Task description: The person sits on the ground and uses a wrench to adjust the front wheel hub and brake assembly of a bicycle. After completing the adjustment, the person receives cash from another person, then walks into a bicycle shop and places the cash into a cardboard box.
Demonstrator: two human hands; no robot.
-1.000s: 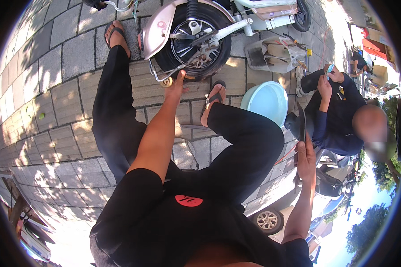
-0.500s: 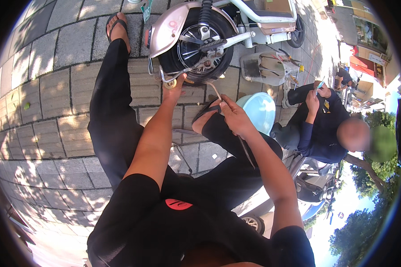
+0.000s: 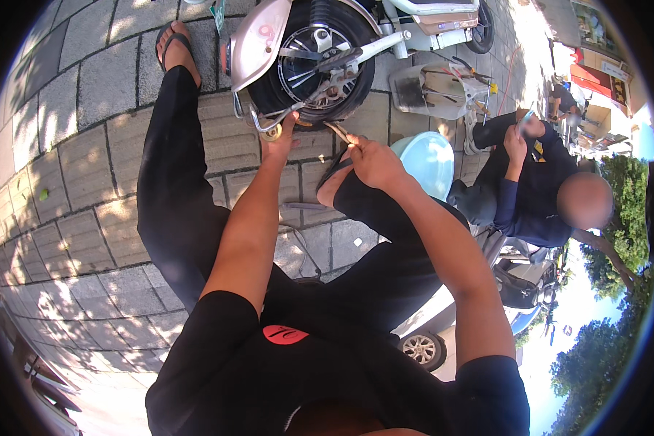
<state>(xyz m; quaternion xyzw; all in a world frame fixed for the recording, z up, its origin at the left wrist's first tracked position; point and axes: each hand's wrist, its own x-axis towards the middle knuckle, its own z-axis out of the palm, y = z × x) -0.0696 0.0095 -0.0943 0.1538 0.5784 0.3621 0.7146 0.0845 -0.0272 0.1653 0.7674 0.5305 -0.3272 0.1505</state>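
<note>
Left hand (image 3: 277,147): at tyre (image 3: 364,81), finger closure unclear
Right hand (image 3: 374,163): clamped on bar (image 3: 336,131), tip at tyre
Basin (image 3: 430,166): just beyond right hand

Paving (image 3: 83,192): grey, sun-dappled blocks
Blue basin (image 3: 429,163): just right of right hand (image 3: 376,163)
Scooter (image 3: 374,49): beyond left hand (image 3: 277,145)
Translucent shell (image 3: 429,91): beyond right hand

on my remote feed, dark characters (image 3: 283,335) on the black shirt's (image 3: 211,363) red label (image 3: 298,333), reddish emblem (image 3: 267,33) on pale fender (image 3: 258,57)
</note>
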